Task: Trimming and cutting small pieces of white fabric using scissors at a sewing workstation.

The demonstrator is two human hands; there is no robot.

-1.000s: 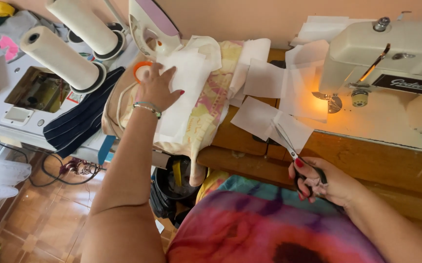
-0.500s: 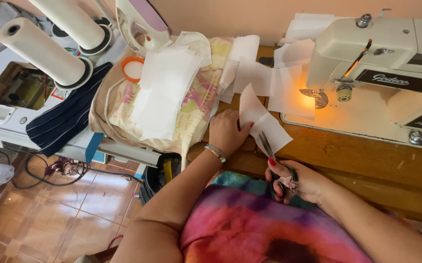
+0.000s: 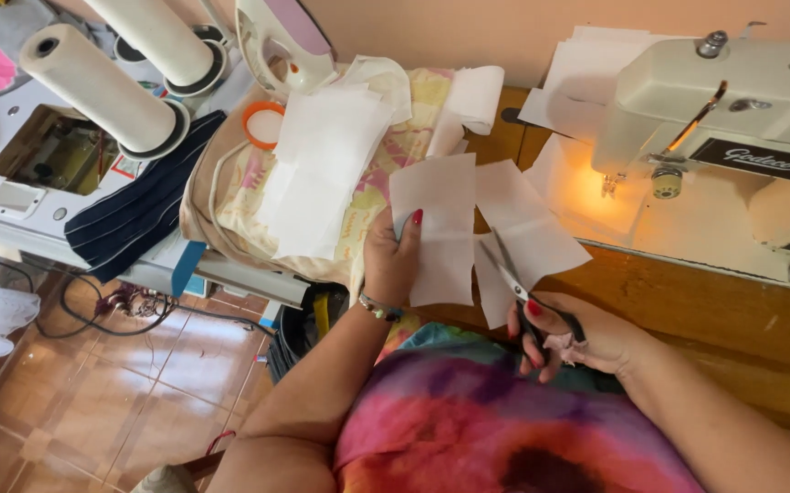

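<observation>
My left hand (image 3: 393, 260) grips the left edge of a white piece of fabric (image 3: 439, 228), thumb on top, holding it upright over the wooden table edge. My right hand (image 3: 577, 340) is closed around the black handles of a pair of scissors (image 3: 515, 281). The blades are parted and point up into the fabric, between its left flap and its right flap (image 3: 532, 228). My lap below is covered in tie-dye cloth (image 3: 504, 420).
A cream sewing machine (image 3: 732, 100) with its lamp lit stands at the right on the wooden table (image 3: 687, 301). At the left are stacked white fabric pieces (image 3: 322, 173) on patterned cloth, an iron (image 3: 281, 41), an orange ring (image 3: 264, 123), two white rolls (image 3: 103, 87) and dark striped cloth (image 3: 139, 215).
My left hand left the white stack by the orange ring and came back to the fabric piece, lifting it. The scissors rose into the fabric with blades parted.
</observation>
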